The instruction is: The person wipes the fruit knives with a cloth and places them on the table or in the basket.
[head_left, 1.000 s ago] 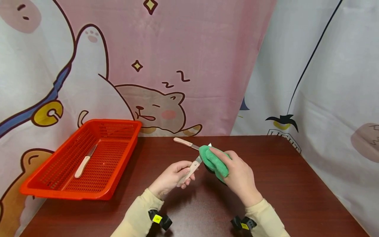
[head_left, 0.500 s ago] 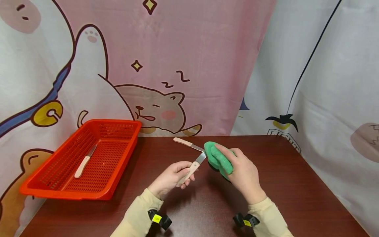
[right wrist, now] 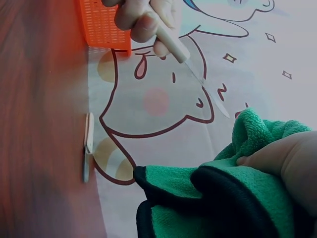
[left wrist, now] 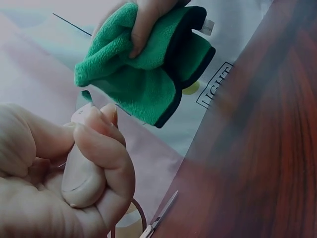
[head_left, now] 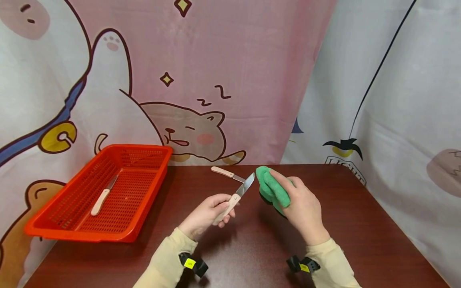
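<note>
Left hand (head_left: 209, 213): you're gripping the cream-handled, steel-bladed knife (head_left: 235, 197), blade slanting out beyond your thumb. Right hand (head_left: 305, 210): you're pinching the fuzzy green, black-edged cloth (head_left: 269, 185), just right of the tip. Likely risk: careless pressure could drive the point through the folds, nicking you.

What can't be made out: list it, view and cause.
Head: tip of the lying cream-handled metal knife, behind the held cream-handled metal knife.
Left wrist: lying knife's handle end, cut by bottom edge.
Right wrist: much of the orange-red plastic basket, cut by top edge.
</note>
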### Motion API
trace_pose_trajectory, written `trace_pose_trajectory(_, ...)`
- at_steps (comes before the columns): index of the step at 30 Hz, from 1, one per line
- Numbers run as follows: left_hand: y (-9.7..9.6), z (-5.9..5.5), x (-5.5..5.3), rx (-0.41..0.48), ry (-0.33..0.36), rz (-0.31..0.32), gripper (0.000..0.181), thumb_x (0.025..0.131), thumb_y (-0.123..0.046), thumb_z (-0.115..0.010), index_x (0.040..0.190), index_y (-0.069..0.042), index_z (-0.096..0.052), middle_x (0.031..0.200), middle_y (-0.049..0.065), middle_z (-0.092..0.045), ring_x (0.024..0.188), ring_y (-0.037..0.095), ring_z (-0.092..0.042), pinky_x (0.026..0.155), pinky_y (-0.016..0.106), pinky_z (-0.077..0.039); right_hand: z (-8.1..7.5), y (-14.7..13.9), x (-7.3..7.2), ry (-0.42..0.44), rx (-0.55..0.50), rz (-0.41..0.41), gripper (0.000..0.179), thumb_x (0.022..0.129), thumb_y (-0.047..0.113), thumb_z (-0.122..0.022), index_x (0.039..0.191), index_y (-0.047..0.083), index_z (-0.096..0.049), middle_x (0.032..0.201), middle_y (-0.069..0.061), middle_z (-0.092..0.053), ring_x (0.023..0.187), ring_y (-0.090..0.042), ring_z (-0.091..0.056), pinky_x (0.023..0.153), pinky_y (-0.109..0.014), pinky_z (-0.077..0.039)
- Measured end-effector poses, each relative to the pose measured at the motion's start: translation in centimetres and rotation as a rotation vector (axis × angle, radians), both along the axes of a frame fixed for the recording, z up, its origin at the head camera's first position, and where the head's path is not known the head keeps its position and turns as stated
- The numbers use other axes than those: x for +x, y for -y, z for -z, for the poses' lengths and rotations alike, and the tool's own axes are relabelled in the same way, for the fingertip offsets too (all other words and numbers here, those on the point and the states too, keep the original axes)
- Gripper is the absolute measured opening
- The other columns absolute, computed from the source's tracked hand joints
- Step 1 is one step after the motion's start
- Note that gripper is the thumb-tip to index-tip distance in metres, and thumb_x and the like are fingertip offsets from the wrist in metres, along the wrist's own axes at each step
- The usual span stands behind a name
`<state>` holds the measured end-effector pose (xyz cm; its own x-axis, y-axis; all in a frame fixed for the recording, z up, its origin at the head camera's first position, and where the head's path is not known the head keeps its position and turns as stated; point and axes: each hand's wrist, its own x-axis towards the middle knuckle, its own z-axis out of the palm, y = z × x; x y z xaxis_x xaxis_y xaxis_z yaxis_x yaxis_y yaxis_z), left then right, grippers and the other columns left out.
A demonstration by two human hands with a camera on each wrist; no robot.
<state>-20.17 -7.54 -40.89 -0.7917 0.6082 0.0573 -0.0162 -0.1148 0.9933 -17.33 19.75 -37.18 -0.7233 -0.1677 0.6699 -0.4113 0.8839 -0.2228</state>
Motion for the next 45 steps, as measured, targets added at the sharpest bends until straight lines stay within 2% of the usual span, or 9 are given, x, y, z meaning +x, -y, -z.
trace_pose_trajectory(9,0.6,0.2,-0.5,0.009,-0.003,-0.060,0.024,0.104,-0.004,-0.045,0.121,0.010,-0.055,0.083,0.009,-0.061,0.063,0.012,-0.053,0.052,0.020,-0.045,-0.6,-0.1,0.4,-0.035,-0.031,-0.009,0.074,0.076,0.011,-0.083,0.141,0.033,-0.055,0.108,-0.008,-0.060,0.079,-0.026,-0.064,0.051,-0.040,-0.047)
trace_pose_trajectory(20,0.9,0.0,-0.8,0.006,-0.009,-0.111,0.026,0.103,-0.004,-0.046,0.122,0.012,-0.052,0.085,0.010,-0.062,0.063,0.014,-0.053,0.053,0.021,-0.046,-1.0,0.5,1.0,-0.062,-0.043,-0.052,0.076,0.074,0.009,-0.084,0.140,0.033,-0.055,0.108,-0.006,-0.060,0.081,-0.024,-0.064,0.051,-0.040,-0.047)
trace_pose_trajectory(26,0.8,-0.1,-0.7,0.011,0.001,-0.109,0.025,0.104,-0.006,-0.047,0.122,0.010,-0.053,0.084,0.008,-0.062,0.063,0.013,-0.053,0.053,0.021,-0.046,-0.8,1.5,1.2,-0.066,-0.020,-0.101,0.081,0.069,0.007,-0.087,0.140,0.032,-0.055,0.107,-0.005,-0.059,0.082,-0.022,-0.064,0.052,-0.037,-0.048)
trace_pose_trajectory(36,0.6,-0.4,-0.4,0.011,0.014,-0.104,0.024,0.104,-0.007,-0.047,0.121,0.008,-0.055,0.084,0.009,-0.061,0.063,0.013,-0.053,0.052,0.021,-0.045,-0.1,2.8,1.4,-0.037,0.020,-0.131,0.087,0.064,0.009,-0.089,0.140,0.034,-0.054,0.109,-0.004,-0.058,0.081,-0.022,-0.063,0.052,-0.036,-0.048)
trace_pose_trajectory(45,0.6,-0.5,-0.3,0.016,0.006,-0.102,0.025,0.104,-0.005,-0.045,0.124,0.008,-0.052,0.087,0.017,-0.060,0.064,0.015,-0.053,0.054,0.021,-0.046,0.5,3.7,1.5,-0.016,0.035,-0.156,0.091,0.061,0.005,-0.089,0.139,0.036,-0.054,0.108,-0.002,-0.059,0.081,-0.019,-0.062,0.052,-0.034,-0.048)
